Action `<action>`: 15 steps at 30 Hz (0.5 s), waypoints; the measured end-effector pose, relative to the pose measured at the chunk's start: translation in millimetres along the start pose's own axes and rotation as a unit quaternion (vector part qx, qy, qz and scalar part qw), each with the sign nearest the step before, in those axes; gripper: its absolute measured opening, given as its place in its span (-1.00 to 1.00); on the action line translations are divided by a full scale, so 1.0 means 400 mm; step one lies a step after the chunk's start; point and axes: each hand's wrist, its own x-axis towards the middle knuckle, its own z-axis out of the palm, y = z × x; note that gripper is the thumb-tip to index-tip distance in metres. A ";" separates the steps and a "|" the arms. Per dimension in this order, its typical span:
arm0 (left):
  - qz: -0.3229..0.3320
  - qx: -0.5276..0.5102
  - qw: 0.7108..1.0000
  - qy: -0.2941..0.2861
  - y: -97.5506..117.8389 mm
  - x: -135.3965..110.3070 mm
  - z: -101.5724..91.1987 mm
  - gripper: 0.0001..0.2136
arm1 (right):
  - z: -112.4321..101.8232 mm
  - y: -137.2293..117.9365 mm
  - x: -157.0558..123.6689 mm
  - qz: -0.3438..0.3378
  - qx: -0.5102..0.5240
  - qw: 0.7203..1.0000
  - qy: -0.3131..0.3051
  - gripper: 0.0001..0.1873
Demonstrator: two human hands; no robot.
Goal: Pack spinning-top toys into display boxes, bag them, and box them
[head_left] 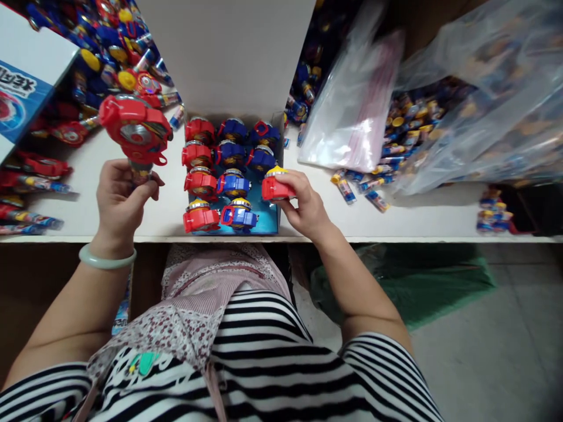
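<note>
My left hand (121, 199) grips a red toy (136, 129) by its tube-like handle, holding it raised to the left of an open box (267, 225). Rows of red and blue toys stand in that box, among them a red toy (201, 217) at the near left and a blue toy (240, 215) beside it. At the box's right side my right hand (305, 205) pinches a second red toy (278, 186) with a yellow top. Whether this one touches the box floor, I cannot tell.
Behind the box rises its white lid (233, 53). Heaped toys (109, 53) and a blue-white carton (26, 88) are at left. Clear plastic bags (347, 111) and small labelled tubes (409, 129) lie at right. The table's front edge (396, 237) runs before my body.
</note>
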 end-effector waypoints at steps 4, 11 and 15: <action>-0.011 0.001 1.000 0.001 0.000 -0.007 0.004 -0.64 | 0.008 0.008 0.007 0.024 0.028 0.999 0.012 -0.43; -0.011 -0.008 1.000 -0.007 -0.006 -0.001 -0.006 -0.62 | 0.007 0.006 -0.007 -0.011 -0.029 1.000 -0.004 -0.51; 0.000 -0.030 1.000 0.001 -0.002 0.003 0.001 -0.65 | -0.001 0.009 -0.002 0.009 -0.010 1.000 -0.016 -0.51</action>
